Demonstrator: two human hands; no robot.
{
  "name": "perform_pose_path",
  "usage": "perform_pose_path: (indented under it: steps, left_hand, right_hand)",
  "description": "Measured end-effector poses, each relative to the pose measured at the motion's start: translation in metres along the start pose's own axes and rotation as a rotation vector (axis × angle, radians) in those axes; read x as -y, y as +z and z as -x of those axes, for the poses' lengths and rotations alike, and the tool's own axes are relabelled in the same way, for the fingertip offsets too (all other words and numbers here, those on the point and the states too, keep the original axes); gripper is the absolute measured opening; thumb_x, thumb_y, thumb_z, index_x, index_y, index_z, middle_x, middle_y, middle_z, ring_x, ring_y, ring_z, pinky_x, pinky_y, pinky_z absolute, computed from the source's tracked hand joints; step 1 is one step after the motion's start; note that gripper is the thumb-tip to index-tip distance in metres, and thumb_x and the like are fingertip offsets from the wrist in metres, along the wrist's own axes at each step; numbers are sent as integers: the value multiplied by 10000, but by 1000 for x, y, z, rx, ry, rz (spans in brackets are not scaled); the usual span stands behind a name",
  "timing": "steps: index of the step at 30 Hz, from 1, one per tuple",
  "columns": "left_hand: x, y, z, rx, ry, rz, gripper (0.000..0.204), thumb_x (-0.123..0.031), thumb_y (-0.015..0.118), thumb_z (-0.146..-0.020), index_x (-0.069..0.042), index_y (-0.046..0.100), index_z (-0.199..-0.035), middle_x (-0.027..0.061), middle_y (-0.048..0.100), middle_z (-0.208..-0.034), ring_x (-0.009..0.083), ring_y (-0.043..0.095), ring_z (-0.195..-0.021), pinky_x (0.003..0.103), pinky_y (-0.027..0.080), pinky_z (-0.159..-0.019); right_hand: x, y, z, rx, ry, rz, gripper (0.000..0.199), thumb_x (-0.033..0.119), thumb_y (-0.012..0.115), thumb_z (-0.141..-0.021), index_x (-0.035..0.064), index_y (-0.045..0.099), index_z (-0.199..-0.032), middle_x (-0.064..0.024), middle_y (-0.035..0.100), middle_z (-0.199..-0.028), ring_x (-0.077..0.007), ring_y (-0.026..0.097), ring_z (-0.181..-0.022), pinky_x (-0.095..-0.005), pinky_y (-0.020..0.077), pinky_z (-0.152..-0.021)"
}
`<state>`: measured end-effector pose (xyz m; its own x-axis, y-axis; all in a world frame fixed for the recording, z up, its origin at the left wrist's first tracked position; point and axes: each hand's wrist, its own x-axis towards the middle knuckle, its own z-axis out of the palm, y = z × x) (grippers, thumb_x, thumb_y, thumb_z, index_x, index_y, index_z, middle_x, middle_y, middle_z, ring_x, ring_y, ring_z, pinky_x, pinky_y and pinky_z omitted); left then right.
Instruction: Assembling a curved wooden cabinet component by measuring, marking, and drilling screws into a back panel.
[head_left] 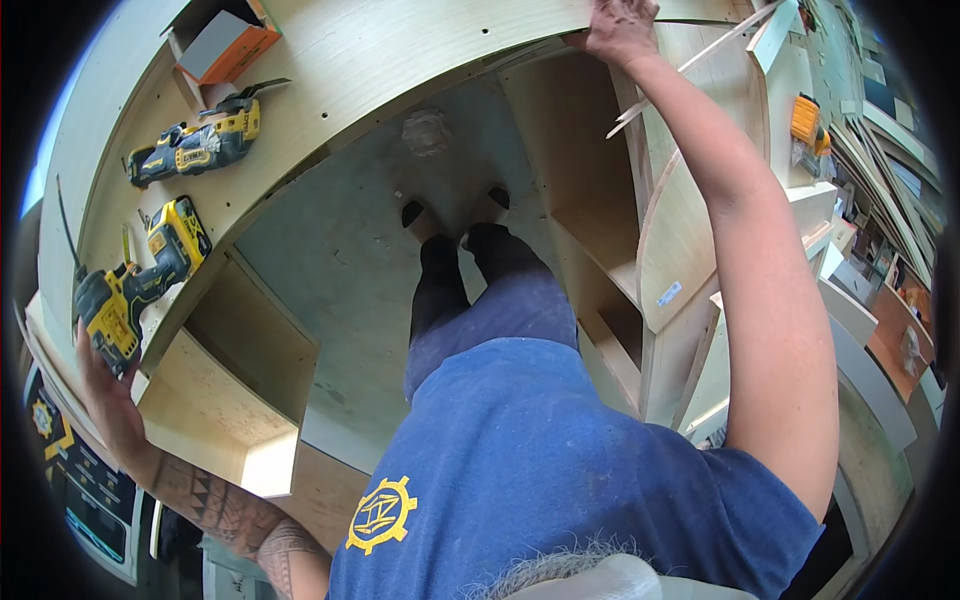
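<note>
My left hand [108, 400] is at the far left, against the rear end of a yellow-and-black cordless drill [115, 312] with a long thin bit. Its fingers stretch along the drill's side, partly hidden by the tool. The drill lies on a curved pale plywood top [370, 75]. My right hand [622, 32] is at the upper edge of the view, over the inner rim of that curved top. Its fingers are bent in, and what lies under them is hidden. A thin wooden strip [690, 66] slants just right of it.
A yellow-and-black oscillating multi-tool [205, 143] and an orange-and-grey box [228, 48] are on the top's left part. Open plywood compartments [225, 395] flank me below. An orange-yellow tool [806, 120] sits at the right, by stacked boards [893, 190]. I stand on a dusty floor [345, 260].
</note>
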<state>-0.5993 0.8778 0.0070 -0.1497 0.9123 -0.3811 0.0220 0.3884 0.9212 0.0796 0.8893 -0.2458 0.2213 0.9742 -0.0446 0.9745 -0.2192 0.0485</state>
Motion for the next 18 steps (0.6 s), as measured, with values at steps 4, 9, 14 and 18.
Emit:
perform_pose_path:
  steps: [4, 9, 14, 18]
  left_hand:
    - [-4, 12, -35, -69, -22, -934, 613, -428, 635, -971, -8, 515, -1401, 126, 608, -1264, 186, 581, -1149, 364, 463, -989]
    - [26, -8, -18, -107, 166, -831, 491, -309, 707, -942, 42, 604, -1270, 58, 667, -1124, 133, 615, -1010, 275, 474, -921]
    - [129, -8, 108, -368, 53, -407, 483, -305, 690, -932, 53, 603, -1243, 97, 691, -1067, 156, 667, -970, 317, 548, -853]
    - [247, 60, 212, -538, -283, 237, 563, -247, 690, -897, -27, 497, -1377, 135, 648, -1178, 249, 693, -1000, 391, 608, -845]
  right_hand:
    - [0, 8, 2, -23, 12, 6, 928, 70, 588, -697, 220, 229, -1540, -288, 267, -1467, -553, 303, -1337, -669, 205, -1146]
    - [-9, 13, 10, 12, 53, 37, 971, 76, 585, -700, 228, 192, -1575, -293, 215, -1526, -554, 262, -1381, -668, 175, -1168]
    - [-7, 3, 14, 18, 65, 66, 960, 79, 585, -694, 204, 225, -1575, -279, 200, -1547, -527, 229, -1417, -645, 153, -1185]
    - [-4, 7, 14, -1, 48, 44, 942, 71, 572, -695, 201, 243, -1568, -278, 221, -1529, -517, 248, -1403, -629, 146, -1189]
